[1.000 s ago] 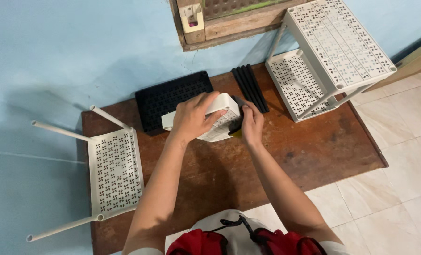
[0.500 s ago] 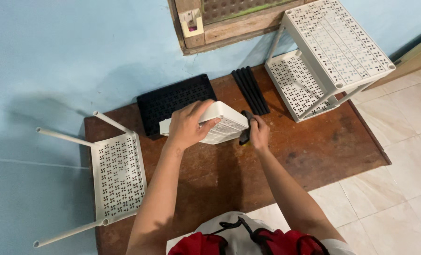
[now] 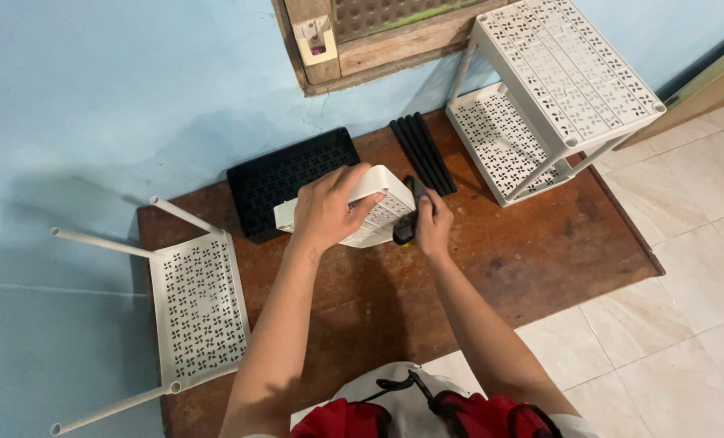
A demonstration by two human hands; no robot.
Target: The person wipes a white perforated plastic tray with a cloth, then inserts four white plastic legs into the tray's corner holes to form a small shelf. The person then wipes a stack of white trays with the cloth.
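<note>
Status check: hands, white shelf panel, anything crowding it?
Left hand grips white perforated panel, tilted off the table. Right hand holds dark tool at its edge. Black panel right behind it.

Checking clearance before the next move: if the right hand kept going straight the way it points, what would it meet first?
Probably the bundle of black tubes lying just beyond the right hand, then the blue wall; depth is unclear.

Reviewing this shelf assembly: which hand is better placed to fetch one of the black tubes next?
Probably the right hand: it lies nearest the black plastic tubes, while the left hand grips the white perforated plastic shelf panel.
</note>
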